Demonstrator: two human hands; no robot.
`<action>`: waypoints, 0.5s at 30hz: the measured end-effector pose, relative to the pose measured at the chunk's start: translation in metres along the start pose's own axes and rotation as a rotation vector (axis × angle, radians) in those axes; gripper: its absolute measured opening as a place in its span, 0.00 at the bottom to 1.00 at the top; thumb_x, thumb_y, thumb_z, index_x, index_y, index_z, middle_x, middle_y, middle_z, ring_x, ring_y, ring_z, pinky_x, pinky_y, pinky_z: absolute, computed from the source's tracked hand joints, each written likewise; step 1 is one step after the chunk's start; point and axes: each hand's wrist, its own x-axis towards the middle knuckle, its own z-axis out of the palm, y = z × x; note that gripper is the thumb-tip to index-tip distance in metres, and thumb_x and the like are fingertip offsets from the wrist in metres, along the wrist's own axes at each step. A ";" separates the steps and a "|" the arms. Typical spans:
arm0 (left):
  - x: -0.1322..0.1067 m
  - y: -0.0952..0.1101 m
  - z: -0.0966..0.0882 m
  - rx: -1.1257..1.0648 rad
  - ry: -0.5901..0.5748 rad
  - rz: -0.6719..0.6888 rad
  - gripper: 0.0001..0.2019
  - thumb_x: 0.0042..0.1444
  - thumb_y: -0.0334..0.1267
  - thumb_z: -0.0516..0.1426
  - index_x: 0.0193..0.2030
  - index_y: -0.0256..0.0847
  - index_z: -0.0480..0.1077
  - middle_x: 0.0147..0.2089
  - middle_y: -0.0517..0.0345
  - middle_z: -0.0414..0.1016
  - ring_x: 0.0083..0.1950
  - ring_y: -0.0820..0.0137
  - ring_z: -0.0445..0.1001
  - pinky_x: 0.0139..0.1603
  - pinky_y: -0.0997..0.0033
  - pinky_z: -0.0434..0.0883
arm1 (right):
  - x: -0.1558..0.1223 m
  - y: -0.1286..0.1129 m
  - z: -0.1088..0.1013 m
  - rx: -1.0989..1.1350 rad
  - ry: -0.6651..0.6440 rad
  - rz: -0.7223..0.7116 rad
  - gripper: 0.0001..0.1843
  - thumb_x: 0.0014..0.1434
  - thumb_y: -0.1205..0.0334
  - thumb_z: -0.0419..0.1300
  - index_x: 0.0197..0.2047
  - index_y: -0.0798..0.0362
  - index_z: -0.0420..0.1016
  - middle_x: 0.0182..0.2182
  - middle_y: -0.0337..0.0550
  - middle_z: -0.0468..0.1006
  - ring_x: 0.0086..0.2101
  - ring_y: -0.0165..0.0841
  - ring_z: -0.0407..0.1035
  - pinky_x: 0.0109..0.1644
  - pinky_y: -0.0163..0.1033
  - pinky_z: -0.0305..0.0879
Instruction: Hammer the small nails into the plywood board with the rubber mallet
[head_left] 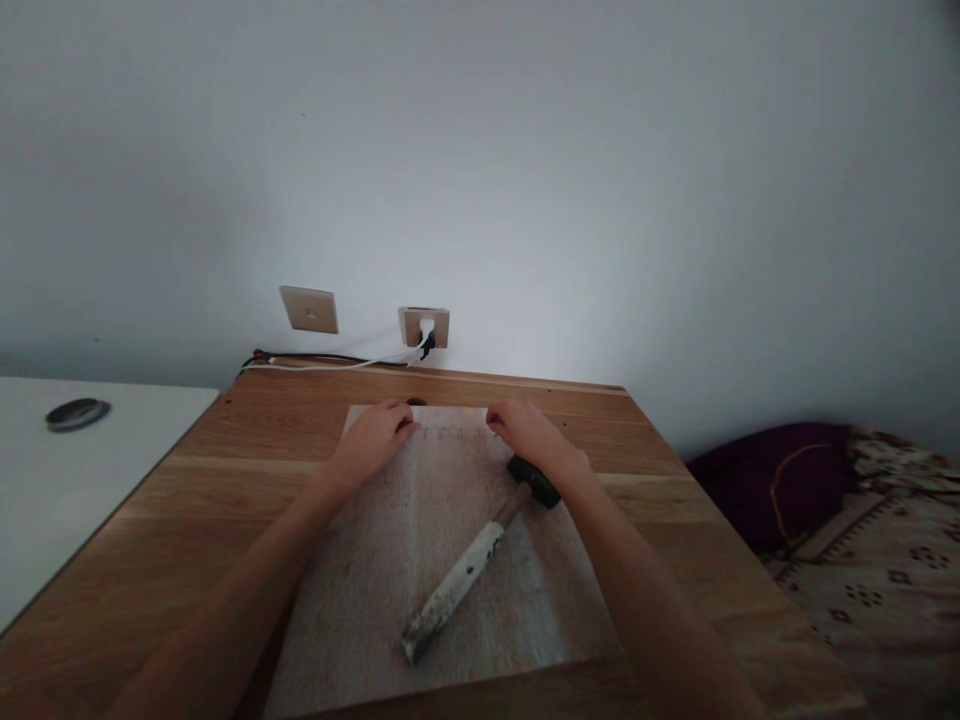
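Observation:
A pale, worn wooden board [405, 530] lies on the wooden desk in front of me. My left hand [377, 435] is at its far left corner, fingers curled and thumb on the top face. At the far right corner my right hand [529, 432] is closed on the edge in the same way; some of its fingertips are hidden. On the board rests a hammer [469, 565], lying at a slant. Its dark metal head is just beneath my right wrist, and its whitish, paint-stained handle points toward the near left.
The wooden desk [247, 480] meets a white wall. Two sockets, one a plugged outlet [425, 327], sit above white and black cables [330, 362]. A white surface [82, 480] with a dark oval object [78, 413] adjoins at left. Patterned fabric [892, 570] and a purple cushion-like item [780, 475] lie right.

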 end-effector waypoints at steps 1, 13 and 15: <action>0.001 0.002 0.001 -0.082 0.049 -0.045 0.07 0.61 0.38 0.62 0.33 0.42 0.78 0.38 0.50 0.81 0.42 0.59 0.78 0.47 0.62 0.70 | 0.001 -0.003 0.000 -0.001 -0.005 -0.004 0.14 0.71 0.65 0.58 0.50 0.51 0.87 0.50 0.53 0.87 0.51 0.41 0.80 0.55 0.38 0.70; 0.004 0.009 0.008 -0.926 -0.017 -0.530 0.09 0.58 0.38 0.59 0.27 0.41 0.69 0.26 0.60 0.70 0.28 0.71 0.68 0.34 0.70 0.67 | 0.007 -0.028 -0.002 0.065 -0.011 -0.122 0.14 0.68 0.70 0.61 0.51 0.54 0.88 0.50 0.52 0.88 0.51 0.40 0.80 0.56 0.34 0.68; 0.004 0.011 0.012 -0.588 -0.014 -0.373 0.06 0.57 0.38 0.60 0.30 0.41 0.71 0.28 0.58 0.73 0.31 0.66 0.72 0.38 0.67 0.68 | 0.011 -0.032 0.003 0.073 -0.021 -0.150 0.13 0.67 0.71 0.62 0.49 0.55 0.88 0.48 0.52 0.88 0.49 0.40 0.81 0.54 0.33 0.69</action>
